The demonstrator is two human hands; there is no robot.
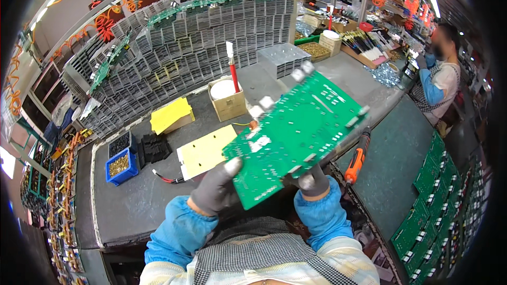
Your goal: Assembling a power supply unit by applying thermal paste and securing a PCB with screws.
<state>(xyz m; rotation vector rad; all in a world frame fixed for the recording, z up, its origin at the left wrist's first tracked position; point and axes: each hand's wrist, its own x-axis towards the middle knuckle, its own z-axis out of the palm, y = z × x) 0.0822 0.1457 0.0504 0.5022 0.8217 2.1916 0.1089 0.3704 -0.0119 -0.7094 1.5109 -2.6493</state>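
Observation:
A large green circuit board [296, 137] is held tilted above the workbench, in front of my body. My gloved left hand [214, 187] grips its lower left edge, with the thumb on the face. At its lower right edge, my gloved right hand [313, 182] is closed on the board; most of those fingers are hidden beneath it. White connectors stick out along the board's edges. Just behind the left hand lies a yellow sheet with holes [206, 150] on the bench. To the right of the right hand is an orange power screwdriver [357, 159].
Tall stacks of grey metal plates [211, 37] wall off the far side. A cardboard box with a white tub [227, 103], a yellow pad [171, 116] and a blue bin of brass-coloured parts [121, 166] stand left. More green boards [435, 200] and a co-worker [441, 76] are right.

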